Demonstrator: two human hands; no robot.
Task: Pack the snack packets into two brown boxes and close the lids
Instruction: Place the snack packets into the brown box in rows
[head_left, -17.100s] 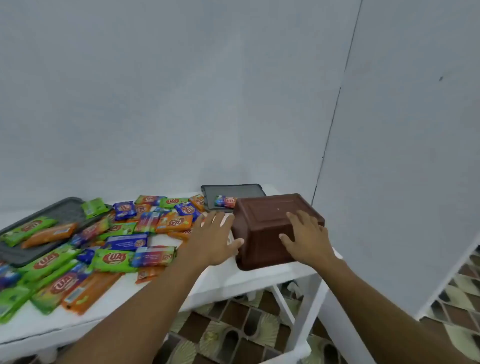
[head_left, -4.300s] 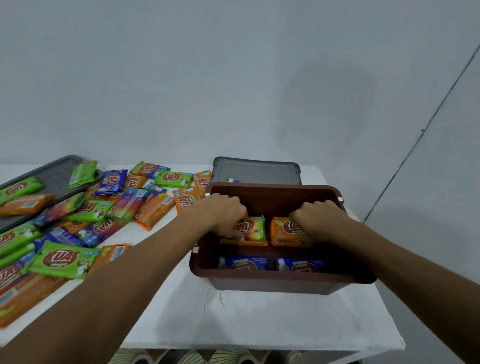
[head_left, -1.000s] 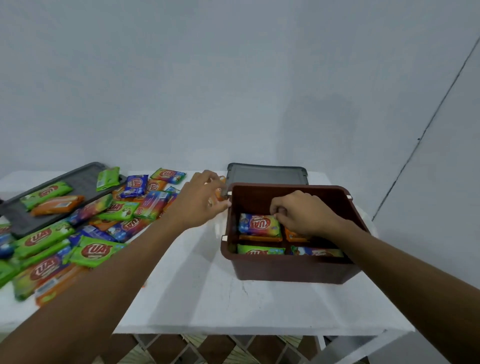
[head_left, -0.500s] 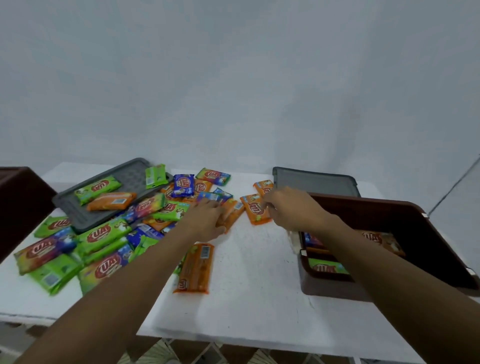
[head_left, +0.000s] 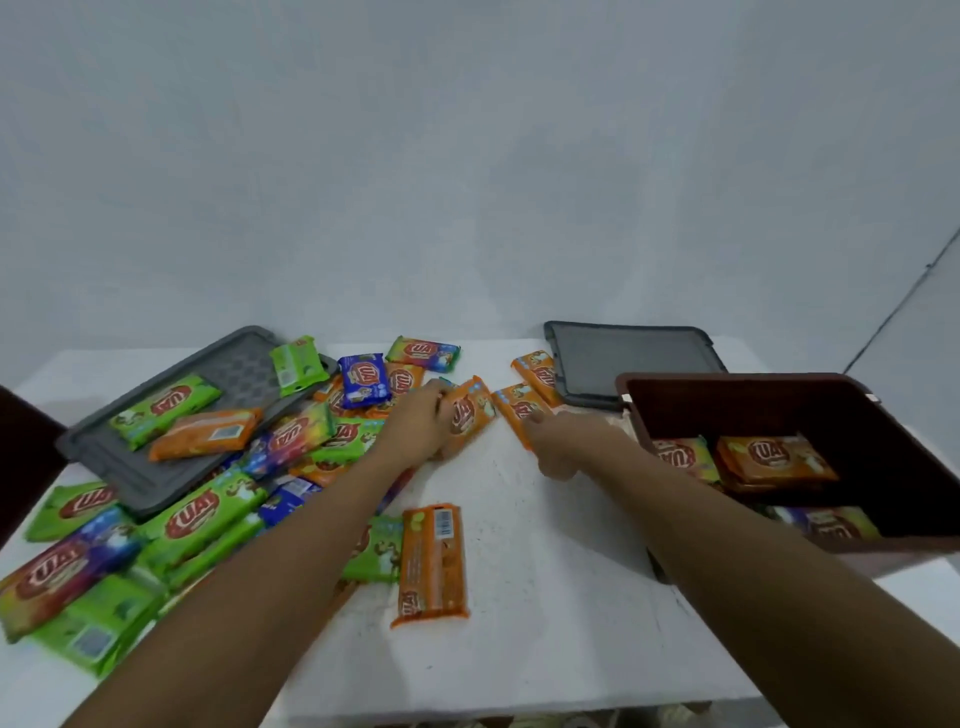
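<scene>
The task is judged to be at an early stage. Only a few snack packets (head_left: 774, 457) are seen inside the brown box (head_left: 727, 382) at the right of the counter (head_left: 545, 649), and plenty of room is left in it. Its grey lid (head_left: 628, 364) is lying flat just behind it, so nothing has been closed yet.

Most of the packets are scattered in a heap (head_left: 197, 525) on the left half of the counter, some of them lying on a second grey lid (head_left: 98, 452). A dark brown shape at the far left edge is taken to be the second box (head_left: 21, 457); its inside cannot be seen. One loose packet (head_left: 434, 566) lies alone between the arms.

The left hand (head_left: 415, 428) is placed on an orange packet (head_left: 470, 415), and its grip appears clamped on that packet's edge. The right hand (head_left: 561, 441) is laid against a neighbouring orange packet (head_left: 514, 408); whether its grip is closed on it cannot be told.

Nearly all the packing, and both lids, are left to be done.
</scene>
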